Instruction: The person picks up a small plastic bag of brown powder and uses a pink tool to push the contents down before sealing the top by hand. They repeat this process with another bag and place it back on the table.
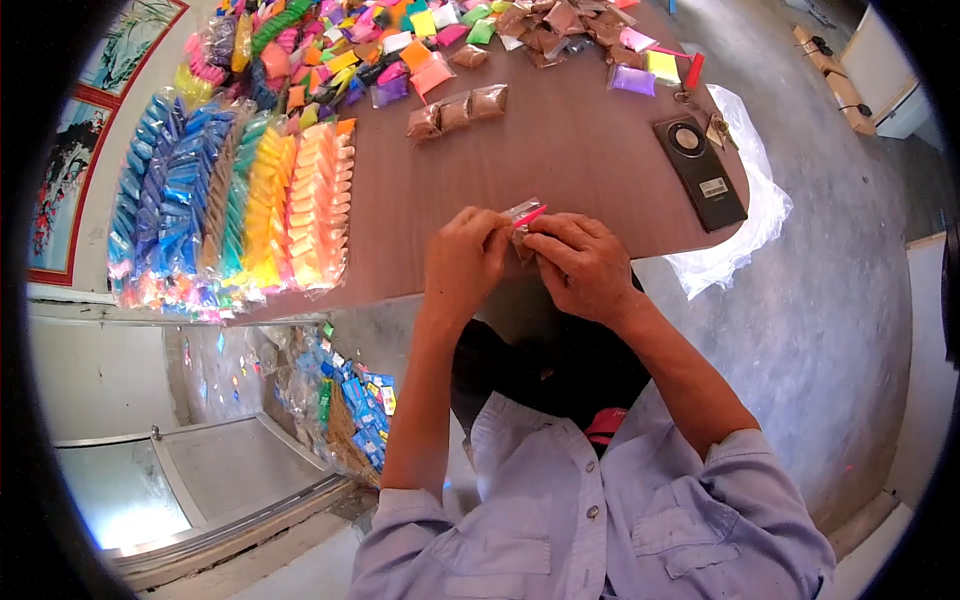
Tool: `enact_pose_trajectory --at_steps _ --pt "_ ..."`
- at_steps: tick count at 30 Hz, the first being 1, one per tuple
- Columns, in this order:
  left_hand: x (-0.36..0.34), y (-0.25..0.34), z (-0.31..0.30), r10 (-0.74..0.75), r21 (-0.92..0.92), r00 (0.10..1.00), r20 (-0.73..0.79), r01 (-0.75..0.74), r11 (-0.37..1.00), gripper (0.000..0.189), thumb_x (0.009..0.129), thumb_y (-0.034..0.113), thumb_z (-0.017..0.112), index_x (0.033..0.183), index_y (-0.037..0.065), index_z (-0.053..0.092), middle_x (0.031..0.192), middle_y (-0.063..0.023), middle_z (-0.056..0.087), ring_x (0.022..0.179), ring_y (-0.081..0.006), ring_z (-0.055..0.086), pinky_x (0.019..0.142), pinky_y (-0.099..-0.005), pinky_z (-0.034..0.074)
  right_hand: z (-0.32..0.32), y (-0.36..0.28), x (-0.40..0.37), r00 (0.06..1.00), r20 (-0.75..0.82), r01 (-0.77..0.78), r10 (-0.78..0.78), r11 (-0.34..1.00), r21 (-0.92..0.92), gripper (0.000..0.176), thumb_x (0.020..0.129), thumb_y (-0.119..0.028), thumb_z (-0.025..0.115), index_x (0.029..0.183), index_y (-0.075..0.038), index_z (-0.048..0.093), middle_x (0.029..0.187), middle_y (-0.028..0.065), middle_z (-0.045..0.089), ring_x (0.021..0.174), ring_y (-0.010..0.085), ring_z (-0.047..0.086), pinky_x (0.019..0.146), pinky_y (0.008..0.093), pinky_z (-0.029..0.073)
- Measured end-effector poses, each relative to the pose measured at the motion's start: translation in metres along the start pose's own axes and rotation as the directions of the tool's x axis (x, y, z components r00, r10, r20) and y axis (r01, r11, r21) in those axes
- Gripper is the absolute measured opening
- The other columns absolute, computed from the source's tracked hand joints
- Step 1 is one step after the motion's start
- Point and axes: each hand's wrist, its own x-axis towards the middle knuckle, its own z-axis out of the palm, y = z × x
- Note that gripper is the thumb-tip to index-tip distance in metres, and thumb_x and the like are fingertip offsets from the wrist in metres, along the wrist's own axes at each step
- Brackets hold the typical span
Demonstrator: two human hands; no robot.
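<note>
Both hands meet at near counter [560, 170] edge, left hand [465, 262] and right hand [583, 265] fingers curled, each grip pinching small packet [524, 213].

The light is bright and soft, like daytime. The edges bend round and go black at the corners

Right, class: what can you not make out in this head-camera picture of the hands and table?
1. Head view: the small packet is mostly covered by the left hand and right hand; contents unclear.
2. Head view: the label on the black device is too small to read.
3. Head view: the loose coloured packets run off the top edge.
</note>
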Motion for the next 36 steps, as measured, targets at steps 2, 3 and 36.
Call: enact_pose_trajectory --at_steps 2,3,36 --pt "-0.005 -0.013 0.004 0.009 0.026 0.999 -0.038 -0.008 1.000 0.010 0.097 0.006 0.074 0.103 -0.001 0.078 0.097 -0.0180 0.075 0.085 -0.0359 0.074 0.075 -0.0414 0.057 -0.001 -0.002 0.002 1.000 -0.016 0.004 -0.004 1.000 -0.022 0.027 0.087 -0.004 0.074 0.113 -0.006 0.077 0.122 0.0094 0.076 0.112 0.0315 0.073 0.098 0.0424 0.058" --pt "-0.006 -0.019 0.005 0.026 0.052 0.997 -0.072 -0.022 0.998 0.009 0.097 0.006 0.074 0.102 -0.001 0.078 0.097 -0.0182 0.075 0.084 -0.0356 0.074 0.075 -0.0410 0.057 -0.001 -0.003 0.003 1.000 -0.014 0.006 -0.007 1.000 -0.019 0.027 0.087 -0.004 0.074 0.113 -0.006 0.077 0.122 0.0094 0.076 0.112 0.0315 0.073 0.098 0.0424 0.058" --pt "-0.022 -0.032 0.004 -0.138 -0.045 0.975 -0.172 0.133 0.990 0.009 0.099 0.008 0.073 0.101 0.000 0.077 0.088 -0.0158 0.075 0.078 -0.0281 0.073 0.072 -0.0384 0.056 -0.001 -0.006 0.004 1.000 -0.017 -0.026 0.026 0.999 -0.021 0.024 0.087 -0.012 0.076 0.111 -0.010 0.075 0.121 0.0085 0.074 0.110 0.0301 0.073 0.095 0.0436 0.058"
